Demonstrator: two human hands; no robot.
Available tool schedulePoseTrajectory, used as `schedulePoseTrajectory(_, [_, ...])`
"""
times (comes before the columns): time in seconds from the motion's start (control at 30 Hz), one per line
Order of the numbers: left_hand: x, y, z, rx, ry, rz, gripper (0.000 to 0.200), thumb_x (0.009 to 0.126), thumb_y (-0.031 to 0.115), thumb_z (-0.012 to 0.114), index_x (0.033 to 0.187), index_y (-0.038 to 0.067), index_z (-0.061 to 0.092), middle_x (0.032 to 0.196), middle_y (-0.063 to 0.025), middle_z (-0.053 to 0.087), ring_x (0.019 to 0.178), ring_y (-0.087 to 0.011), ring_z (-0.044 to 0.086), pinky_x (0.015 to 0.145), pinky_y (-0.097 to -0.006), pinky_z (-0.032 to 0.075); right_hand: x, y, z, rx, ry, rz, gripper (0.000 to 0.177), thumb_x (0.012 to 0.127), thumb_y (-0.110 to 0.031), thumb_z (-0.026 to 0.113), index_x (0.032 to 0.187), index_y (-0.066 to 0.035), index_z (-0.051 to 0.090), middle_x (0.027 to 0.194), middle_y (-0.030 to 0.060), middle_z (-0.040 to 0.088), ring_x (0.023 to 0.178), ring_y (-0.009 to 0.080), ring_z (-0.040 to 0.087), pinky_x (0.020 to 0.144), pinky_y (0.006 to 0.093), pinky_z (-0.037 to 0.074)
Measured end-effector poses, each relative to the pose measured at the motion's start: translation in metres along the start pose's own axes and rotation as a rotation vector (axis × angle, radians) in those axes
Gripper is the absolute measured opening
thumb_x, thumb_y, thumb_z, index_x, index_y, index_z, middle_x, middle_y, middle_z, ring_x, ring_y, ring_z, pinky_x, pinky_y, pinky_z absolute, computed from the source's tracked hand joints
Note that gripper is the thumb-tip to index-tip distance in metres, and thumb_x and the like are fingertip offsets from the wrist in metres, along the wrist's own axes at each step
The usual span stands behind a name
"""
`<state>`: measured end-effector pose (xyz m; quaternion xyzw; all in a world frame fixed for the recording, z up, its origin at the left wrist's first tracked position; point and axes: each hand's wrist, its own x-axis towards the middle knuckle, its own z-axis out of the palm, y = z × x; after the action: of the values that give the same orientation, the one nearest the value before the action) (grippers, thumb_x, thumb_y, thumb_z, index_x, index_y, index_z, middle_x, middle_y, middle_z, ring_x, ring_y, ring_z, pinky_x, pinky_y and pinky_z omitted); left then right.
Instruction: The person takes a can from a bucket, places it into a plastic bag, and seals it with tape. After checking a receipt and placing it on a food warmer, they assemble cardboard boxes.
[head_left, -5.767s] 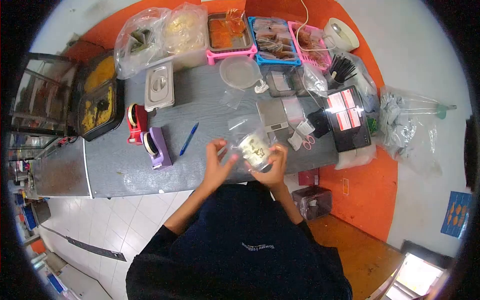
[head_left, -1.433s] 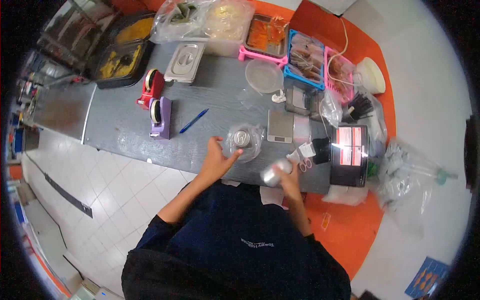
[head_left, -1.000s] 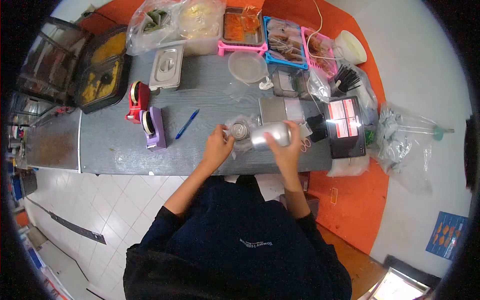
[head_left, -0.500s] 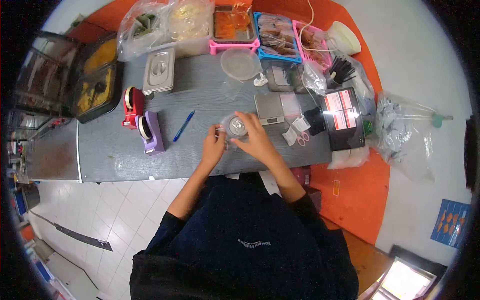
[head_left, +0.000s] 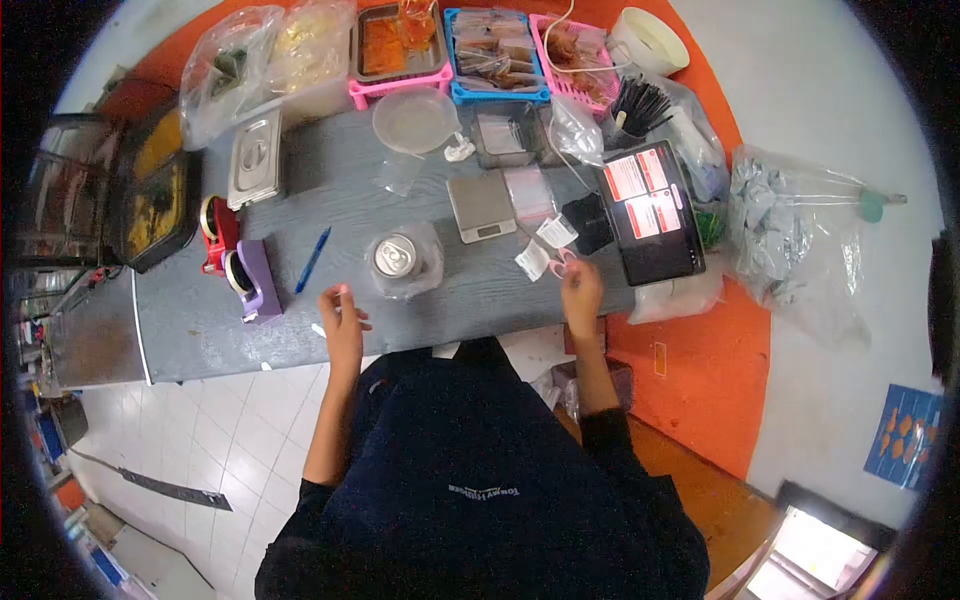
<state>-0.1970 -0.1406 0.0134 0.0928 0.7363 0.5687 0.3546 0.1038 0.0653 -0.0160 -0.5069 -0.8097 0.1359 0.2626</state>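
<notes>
A drinks can (head_left: 394, 257) stands upright on the grey table, with clear plastic (head_left: 428, 262) around it. To its lower left, near the table's front edge, my left hand (head_left: 345, 325) is apart from it, fingers spread; a small pink patch shows at a fingertip, too small to name. My right hand (head_left: 582, 300) has its fingers closed at the handles of pink scissors (head_left: 564, 264), whose blades are hidden by white labels (head_left: 533, 261). A blue pen (head_left: 313, 260) lies left of the can.
Tape dispensers in purple (head_left: 258, 284) and red (head_left: 217, 236) stand left. A digital scale (head_left: 480, 208) and a tablet (head_left: 652, 213) are on the right. Food trays and baskets line the back, including a blue basket (head_left: 497, 95). A steel lidded container (head_left: 255, 160) sits back left.
Both hands have let go of the can, which stays on the table. My left hand has drawn away left, and my right hand has moved right to the scissors. The view has shifted.
</notes>
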Motion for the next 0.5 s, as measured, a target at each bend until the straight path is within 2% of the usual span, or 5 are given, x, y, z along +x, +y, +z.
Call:
schedulePoseTrajectory(0.07, [-0.016, -0.001, 0.002, 0.105, 0.119, 0.109, 0.029, 0.093, 0.028, 0.050, 0.105, 0.002, 0.044, 0.089, -0.0071, 0.052, 0.064, -0.0106, 0.050, 0.053, -0.0237, 0.042, 0.021, 0.031, 0.018, 0.157, 0.065, 0.145, 0.022, 0.077, -0.022, 0.067, 0.089, -0.004, 0.063, 0.090, 0.0168, 0.061, 0.081, 0.0344, 0.058, 0.071, 0.0389, 0.045])
schedulePoseTrajectory(0.13, [-0.033, -0.005, 0.014, 0.165, 0.097, 0.179, 0.025, 0.092, 0.025, 0.051, 0.101, 0.002, 0.046, 0.085, -0.0055, 0.052, 0.064, -0.0096, 0.048, 0.054, -0.0237, 0.040, 0.042, 0.066, 0.044, -0.020, -0.068, 0.344, 0.025, 0.074, -0.026, 0.070, 0.077, -0.003, 0.062, 0.071, 0.0144, 0.062, 0.071, 0.0311, 0.060, 0.066, 0.0366, 0.045])
schedulePoseTrajectory(0.23, [-0.066, 0.009, 0.053, 0.280, 0.009, 0.268, 0.014, 0.090, 0.016, 0.054, 0.093, 0.002, 0.051, 0.074, -0.0028, 0.051, 0.063, -0.0088, 0.044, 0.056, -0.0241, 0.037, 0.066, 0.078, 0.054, 0.169, -0.209, 0.434, 0.036, 0.070, -0.031, 0.073, 0.086, -0.002, 0.061, 0.077, 0.0139, 0.060, 0.075, 0.0314, 0.058, 0.066, 0.0417, 0.045])
schedulePoseTrajectory(0.4, [-0.085, 0.012, 0.102, 0.375, -0.090, 0.406, 0.015, 0.088, 0.016, 0.057, 0.090, 0.001, 0.055, 0.068, -0.0067, 0.052, 0.059, -0.0130, 0.049, 0.054, -0.0258, 0.039, 0.091, 0.046, 0.015, 0.614, -0.103, 0.148, 0.019, 0.080, -0.014, 0.065, 0.085, -0.001, 0.053, 0.069, 0.0081, 0.061, 0.059, 0.0125, 0.057, 0.056, 0.0266, 0.043])
schedulePoseTrajectory(0.5, [-0.089, 0.016, 0.118, 0.344, -0.075, 0.389, 0.016, 0.088, 0.016, 0.059, 0.094, 0.002, 0.054, 0.079, -0.0041, 0.057, 0.068, -0.0100, 0.053, 0.061, -0.0230, 0.044, 0.112, -0.003, -0.044, 0.496, -0.144, 0.054, 0.020, 0.085, -0.014, 0.061, 0.092, 0.000, 0.049, 0.072, 0.0089, 0.061, 0.061, 0.0125, 0.057, 0.056, 0.0271, 0.044])
